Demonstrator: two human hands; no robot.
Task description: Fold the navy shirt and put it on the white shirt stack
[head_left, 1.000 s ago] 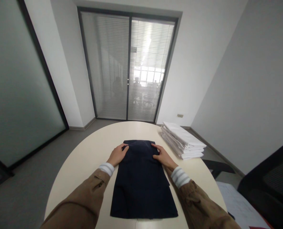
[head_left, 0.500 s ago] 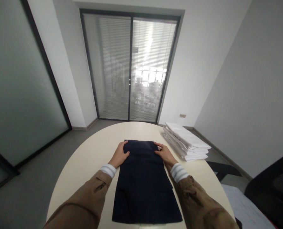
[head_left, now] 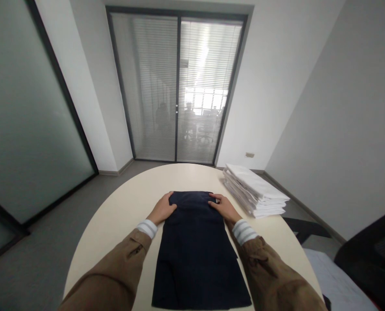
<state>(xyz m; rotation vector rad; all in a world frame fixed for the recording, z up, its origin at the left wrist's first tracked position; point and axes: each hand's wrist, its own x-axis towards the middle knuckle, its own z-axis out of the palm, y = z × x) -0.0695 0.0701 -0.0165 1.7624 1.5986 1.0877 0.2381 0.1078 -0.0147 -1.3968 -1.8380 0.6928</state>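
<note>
Both hands have slid a bit up toward the far edge since a sec ago — left hand (head_left: 161,210) & right hand (head_left: 224,207), fingers spread flat, gripping nothing, press the dark navy cloth (head_left: 195,250) mid-worktop (head_left: 121,216); matte, rectangular, smooth. White folded stack (head_left: 255,196) at right.

Over the last second, both hands have slid a little farther from the person along the dark navy folded cloth garment (head_left: 195,246). The left hand (head_left: 162,210) now rests at the far left corner, its thumb laid along the fold there. The right hand (head_left: 224,207) has crept up to the far right corner. The two hands sit slightly closer to the garment's far edge than before. The head camera has also tilted, showing the room a touch higher.
</note>
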